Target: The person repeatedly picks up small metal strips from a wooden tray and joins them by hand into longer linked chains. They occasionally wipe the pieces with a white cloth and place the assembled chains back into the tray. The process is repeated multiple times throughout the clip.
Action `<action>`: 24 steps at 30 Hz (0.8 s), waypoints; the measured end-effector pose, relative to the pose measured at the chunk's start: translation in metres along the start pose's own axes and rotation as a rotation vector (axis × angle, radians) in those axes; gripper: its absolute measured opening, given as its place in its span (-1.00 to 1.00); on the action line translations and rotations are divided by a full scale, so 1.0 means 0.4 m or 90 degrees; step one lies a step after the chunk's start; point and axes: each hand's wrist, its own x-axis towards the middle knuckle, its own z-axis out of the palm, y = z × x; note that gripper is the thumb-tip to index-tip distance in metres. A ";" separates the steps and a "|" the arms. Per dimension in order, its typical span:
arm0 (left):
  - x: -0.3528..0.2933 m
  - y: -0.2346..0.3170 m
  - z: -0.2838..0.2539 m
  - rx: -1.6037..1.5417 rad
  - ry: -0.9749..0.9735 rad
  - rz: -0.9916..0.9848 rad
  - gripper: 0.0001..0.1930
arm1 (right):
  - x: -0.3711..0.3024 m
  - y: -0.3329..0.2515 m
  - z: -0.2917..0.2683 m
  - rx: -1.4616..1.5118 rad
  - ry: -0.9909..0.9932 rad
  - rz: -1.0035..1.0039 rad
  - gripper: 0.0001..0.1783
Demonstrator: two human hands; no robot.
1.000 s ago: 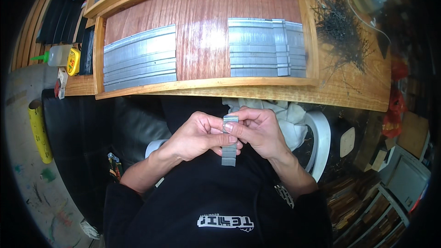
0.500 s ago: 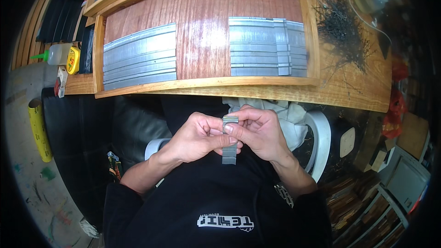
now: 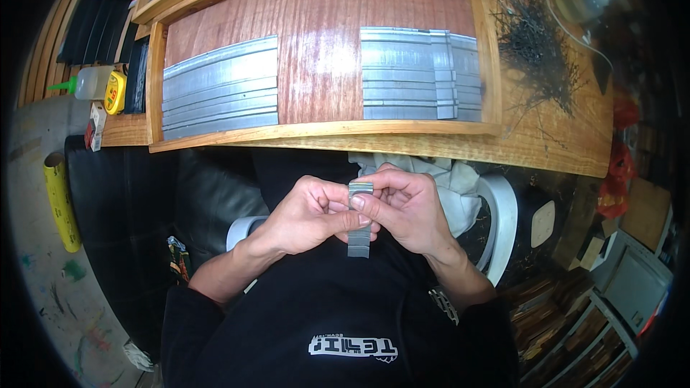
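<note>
Over my lap I hold a short grey strip made of several flat segments (image 3: 359, 244), which looks like metal. It hangs nearly upright, with its lower end free below my fingers. My left hand (image 3: 309, 215) is closed on the strip from the left, the thumb lying across its middle. From the right, my right hand (image 3: 410, 208) pinches the upper part, thumb on the front face and fingers behind. Both thumbs cover much of the strip, so its middle is partly hidden.
Ahead stands a wooden tray (image 3: 323, 129) holding grey strips at left (image 3: 219, 86) and right (image 3: 399, 75). Thin dark wires (image 3: 535, 47) lie in a heap on the bench. A green-tipped bottle (image 3: 92, 85) and yellow container (image 3: 115, 93) are at left; a white chair arm (image 3: 503, 215) curves at right.
</note>
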 end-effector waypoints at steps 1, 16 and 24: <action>-0.001 0.000 0.000 -0.007 0.001 -0.002 -0.81 | 0.000 -0.001 0.001 0.003 -0.001 0.003 -0.82; -0.001 -0.005 -0.008 -0.012 -0.021 0.002 -0.80 | -0.004 -0.009 0.010 0.002 0.041 0.025 -0.74; -0.001 -0.007 -0.001 -0.031 -0.002 0.003 -0.80 | -0.003 -0.005 0.008 0.024 0.034 0.028 -0.76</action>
